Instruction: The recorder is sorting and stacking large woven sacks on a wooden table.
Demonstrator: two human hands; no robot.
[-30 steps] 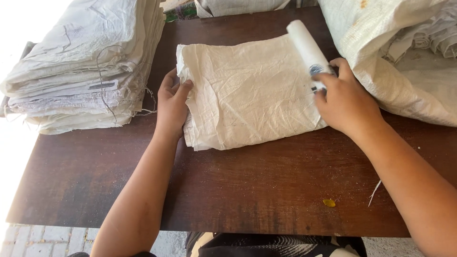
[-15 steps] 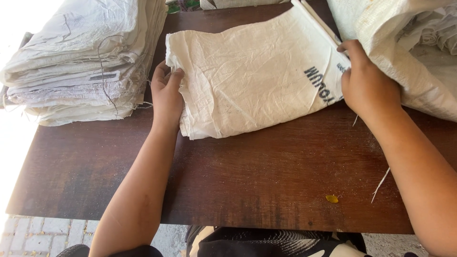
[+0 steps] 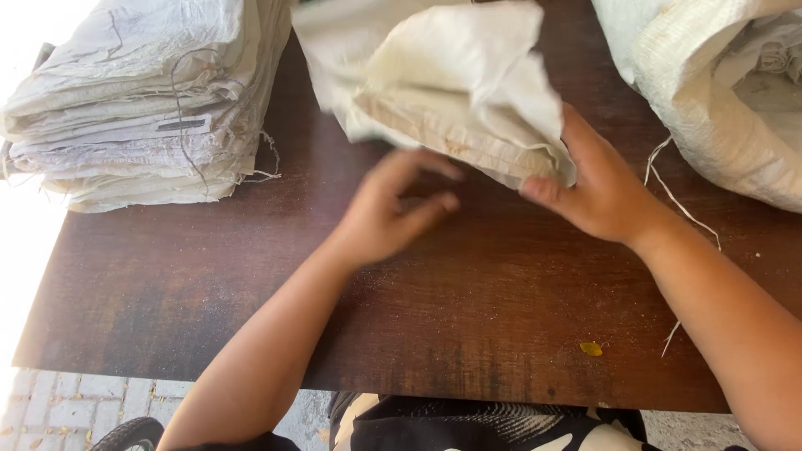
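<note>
A white woven sack, folded over on itself and blurred by motion, is raised off the far middle of the dark wooden table. My right hand grips its lower right corner, thumb tucked under the fold. My left hand hovers just below the sack's near edge with fingers spread, holding nothing. Whether its fingertips touch the cloth is unclear.
A tall stack of folded white sacks fills the table's far left. A large bulging sack sits at the far right with loose threads trailing from it. A small yellow scrap lies near the front edge. Brick paving shows below left.
The sack, flat under both hands before, has been folded over and lifted. My left hand let go of its left edge and moved right toward the middle.
</note>
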